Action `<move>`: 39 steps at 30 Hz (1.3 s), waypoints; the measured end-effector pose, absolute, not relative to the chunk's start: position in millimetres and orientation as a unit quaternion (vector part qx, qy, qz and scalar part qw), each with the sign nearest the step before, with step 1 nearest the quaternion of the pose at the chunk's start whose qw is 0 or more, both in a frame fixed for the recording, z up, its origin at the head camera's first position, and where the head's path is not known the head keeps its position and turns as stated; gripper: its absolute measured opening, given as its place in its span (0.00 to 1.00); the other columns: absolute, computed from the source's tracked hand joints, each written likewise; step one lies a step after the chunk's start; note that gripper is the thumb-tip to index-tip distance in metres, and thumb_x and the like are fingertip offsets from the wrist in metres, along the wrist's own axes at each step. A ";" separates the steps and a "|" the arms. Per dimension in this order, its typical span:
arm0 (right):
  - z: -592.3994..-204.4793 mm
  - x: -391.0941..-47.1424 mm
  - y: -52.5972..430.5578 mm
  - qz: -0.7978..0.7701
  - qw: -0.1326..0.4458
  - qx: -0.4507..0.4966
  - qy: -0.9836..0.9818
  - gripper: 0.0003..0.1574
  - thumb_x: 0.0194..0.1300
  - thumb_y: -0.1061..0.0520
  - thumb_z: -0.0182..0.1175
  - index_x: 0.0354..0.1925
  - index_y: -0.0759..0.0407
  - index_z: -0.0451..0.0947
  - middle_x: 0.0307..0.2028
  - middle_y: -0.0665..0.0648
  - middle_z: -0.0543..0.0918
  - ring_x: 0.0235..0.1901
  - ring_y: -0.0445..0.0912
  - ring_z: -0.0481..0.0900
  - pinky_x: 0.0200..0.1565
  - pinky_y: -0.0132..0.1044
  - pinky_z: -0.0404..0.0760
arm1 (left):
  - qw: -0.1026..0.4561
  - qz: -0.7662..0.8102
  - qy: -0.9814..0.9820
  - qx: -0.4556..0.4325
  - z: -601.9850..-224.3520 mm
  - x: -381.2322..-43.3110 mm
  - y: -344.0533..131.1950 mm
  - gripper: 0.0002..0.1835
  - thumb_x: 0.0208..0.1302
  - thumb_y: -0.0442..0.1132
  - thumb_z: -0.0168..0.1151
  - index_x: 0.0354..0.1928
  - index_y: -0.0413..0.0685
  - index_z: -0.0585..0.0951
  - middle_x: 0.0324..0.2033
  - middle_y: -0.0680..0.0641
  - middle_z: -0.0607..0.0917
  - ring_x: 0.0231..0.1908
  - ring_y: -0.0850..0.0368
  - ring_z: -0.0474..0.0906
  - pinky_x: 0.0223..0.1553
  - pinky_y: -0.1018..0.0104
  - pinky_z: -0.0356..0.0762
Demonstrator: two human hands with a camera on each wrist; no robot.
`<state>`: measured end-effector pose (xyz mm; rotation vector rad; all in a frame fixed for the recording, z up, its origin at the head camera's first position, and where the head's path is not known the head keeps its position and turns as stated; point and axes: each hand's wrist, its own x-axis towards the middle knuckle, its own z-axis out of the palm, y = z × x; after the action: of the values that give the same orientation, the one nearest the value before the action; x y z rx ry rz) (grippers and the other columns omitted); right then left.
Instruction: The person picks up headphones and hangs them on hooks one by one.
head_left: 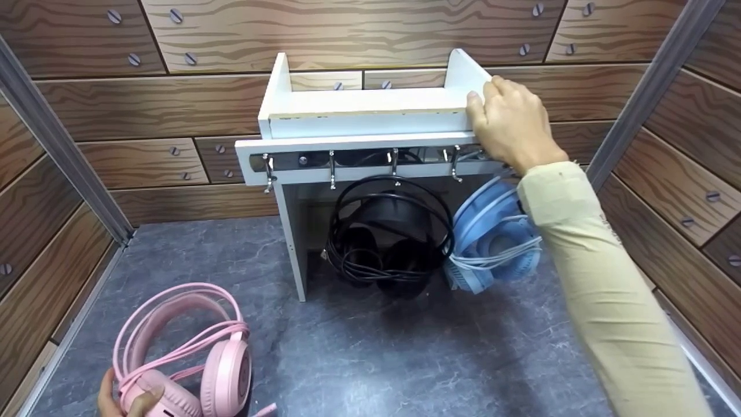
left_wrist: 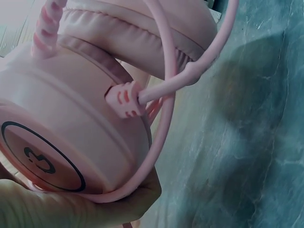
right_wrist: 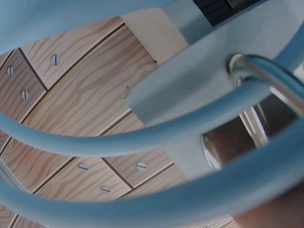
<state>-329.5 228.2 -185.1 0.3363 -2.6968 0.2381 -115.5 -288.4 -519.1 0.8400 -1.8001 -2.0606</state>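
Note:
At the front left, my left hand (head_left: pixel 136 399) grips an ear cup of a pair of pink headphones (head_left: pixel 226 370); their cable is looped round them. In the left wrist view the pink ear cup (left_wrist: pixel 71 109) fills much of the frame above my fingers. My right hand (head_left: pixel 512 119) holds the right side of a white shelf (head_left: pixel 370 101), fingers over the side panel. Blue headphones (head_left: pixel 492 231) hang below that hand at the rack's right end. In the right wrist view their blue bands (right_wrist: pixel 118 145) cross in front of a metal hook (right_wrist: pixel 270 76).
Black headphones (head_left: pixel 393 231) with a coiled cable hang from the middle of the hook rail (head_left: pixel 359 156). Several metal hooks line this rail. The rack stands on a grey marbled floor (head_left: pixel 347 359), against wood-patterned walls (head_left: pixel 347 35).

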 end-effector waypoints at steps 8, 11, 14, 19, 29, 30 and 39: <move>-184.6 -329.6 228.1 0.088 0.197 0.119 -0.969 0.43 0.80 0.44 0.28 0.71 0.80 0.57 0.71 0.78 0.60 0.71 0.71 0.57 0.73 0.57 0.52 | 0.122 -0.723 -0.617 0.285 -513.0 -114.9 -290.9 0.55 0.59 0.29 0.59 0.81 0.55 0.37 0.29 0.64 0.76 0.28 0.69 0.77 0.30 0.76 0.77; -184.4 -329.3 228.1 0.086 0.201 0.119 -0.968 0.43 0.80 0.44 0.28 0.70 0.80 0.58 0.71 0.78 0.61 0.71 0.71 0.58 0.73 0.58 0.53 | 0.124 -0.722 -0.618 0.286 -510.4 -114.3 -289.4 0.55 0.59 0.29 0.58 0.81 0.55 0.37 0.28 0.63 0.76 0.27 0.68 0.77 0.29 0.76 0.77; -184.2 -328.9 228.5 0.084 0.199 0.117 -0.969 0.43 0.80 0.44 0.28 0.70 0.80 0.58 0.71 0.78 0.60 0.71 0.71 0.57 0.73 0.58 0.52 | 0.130 -0.719 -0.622 0.281 -506.6 -114.3 -287.2 0.54 0.59 0.28 0.58 0.81 0.53 0.38 0.28 0.61 0.77 0.26 0.67 0.78 0.28 0.75 0.78; -184.5 -329.2 228.4 0.086 0.190 0.115 -0.971 0.44 0.80 0.43 0.26 0.72 0.79 0.56 0.72 0.78 0.59 0.72 0.71 0.56 0.73 0.58 0.50 | 0.126 -0.696 -0.648 0.283 -501.1 -114.9 -286.1 0.55 0.59 0.29 0.59 0.81 0.51 0.38 0.29 0.58 0.76 0.26 0.67 0.77 0.27 0.74 0.77; -185.0 -329.5 227.2 0.085 0.199 0.117 -0.969 0.43 0.80 0.44 0.28 0.70 0.80 0.59 0.71 0.77 0.61 0.71 0.71 0.58 0.73 0.57 0.53 | 0.133 -0.692 -0.658 0.268 -500.3 -111.9 -285.8 0.55 0.57 0.28 0.57 0.80 0.49 0.37 0.28 0.56 0.76 0.23 0.66 0.78 0.25 0.74 0.77; -184.8 -329.4 227.4 0.086 0.197 0.116 -0.970 0.43 0.80 0.44 0.27 0.71 0.79 0.58 0.71 0.77 0.60 0.71 0.71 0.57 0.73 0.57 0.52 | 0.129 -0.690 -0.661 0.265 -499.7 -111.7 -285.8 0.54 0.58 0.28 0.57 0.80 0.49 0.36 0.28 0.55 0.77 0.22 0.65 0.78 0.24 0.73 0.77; -185.4 -329.5 227.3 0.087 0.199 0.115 -0.969 0.43 0.80 0.44 0.28 0.71 0.79 0.58 0.71 0.77 0.60 0.71 0.71 0.57 0.73 0.57 0.52 | 0.135 -0.715 -0.633 0.265 -495.8 -108.7 -281.3 0.55 0.58 0.28 0.56 0.81 0.56 0.35 0.29 0.59 0.77 0.25 0.66 0.79 0.27 0.74 0.77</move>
<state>-329.5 227.3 -185.4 0.3206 -2.7114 0.2424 -108.7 -281.3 -495.8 0.7691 -1.8332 -2.0716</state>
